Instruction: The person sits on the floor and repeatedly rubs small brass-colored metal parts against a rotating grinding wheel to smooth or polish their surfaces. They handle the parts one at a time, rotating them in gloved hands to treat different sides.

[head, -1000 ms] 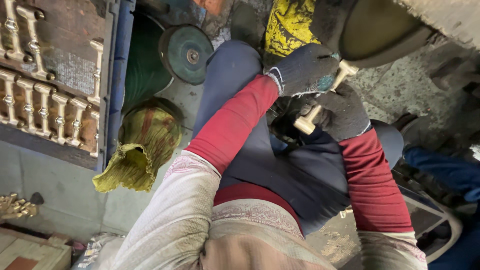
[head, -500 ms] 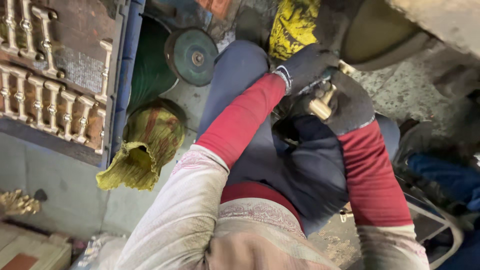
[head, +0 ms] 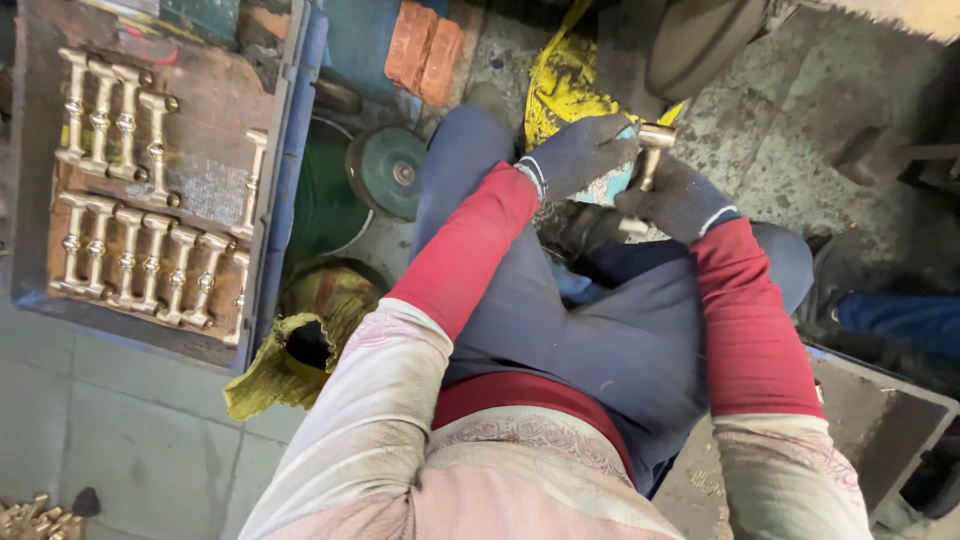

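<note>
Gloves on left hand (head: 580, 152) and right hand (head: 680, 200): dark grey. Brass fitting (head: 650, 150): pale gold. Sleeves (head: 470, 245): red. Cloth (head: 560, 85): yellow.

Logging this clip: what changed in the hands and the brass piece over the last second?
The brass piece turned from slanted across the lap to nearly upright, raised toward the wheel. Left hand and right hand kept their grip on it. The tray of brass handles and green disc stayed put.

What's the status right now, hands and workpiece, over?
Left hand and right hand, both gloved, gripping one brass handle piece near the buffing wheel. Tray of finished brass handles off to the left. Nothing blocking.
</note>
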